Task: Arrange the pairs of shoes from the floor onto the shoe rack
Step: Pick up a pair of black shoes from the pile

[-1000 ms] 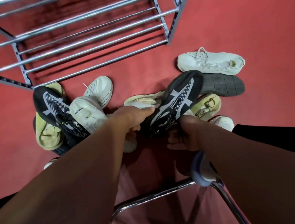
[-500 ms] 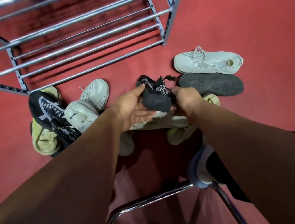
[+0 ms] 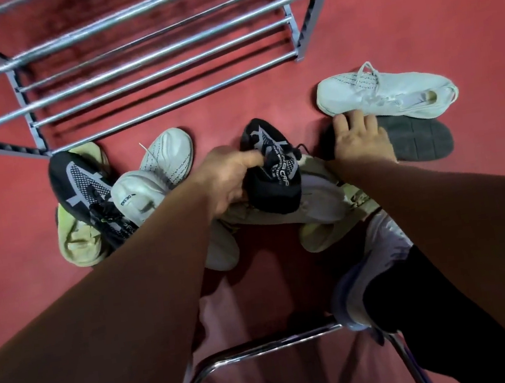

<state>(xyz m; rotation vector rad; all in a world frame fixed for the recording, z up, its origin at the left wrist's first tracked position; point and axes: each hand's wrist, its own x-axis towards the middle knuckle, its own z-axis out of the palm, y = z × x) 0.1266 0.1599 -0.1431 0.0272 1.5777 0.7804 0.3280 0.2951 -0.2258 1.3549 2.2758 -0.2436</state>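
Note:
My left hand (image 3: pixel 226 178) grips a black knit shoe (image 3: pixel 271 172) by its collar, held just above the pile in the middle of the view. Its matching black shoe (image 3: pixel 82 189) lies at the left on a yellow-green shoe (image 3: pixel 79 241). My right hand (image 3: pixel 357 137) rests with spread fingers on an upturned shoe showing its dark grey sole (image 3: pixel 415 139). A white laced sneaker (image 3: pixel 387 94) lies just beyond it. Two white sneakers (image 3: pixel 157 169) lie left of centre. Pale shoes (image 3: pixel 318 204) sit under the held shoe. The metal shoe rack (image 3: pixel 141 54) stands beyond.
Red floor (image 3: pixel 447 17) lies all around the shoes. A chrome chair frame (image 3: pixel 266 348) curves across the bottom of the view, with my own foot in a pale shoe (image 3: pixel 372 271) beside it at the lower right.
My right hand let go of the black shoe and moved right onto the grey-soled shoe. My left hand now holds the black shoe alone.

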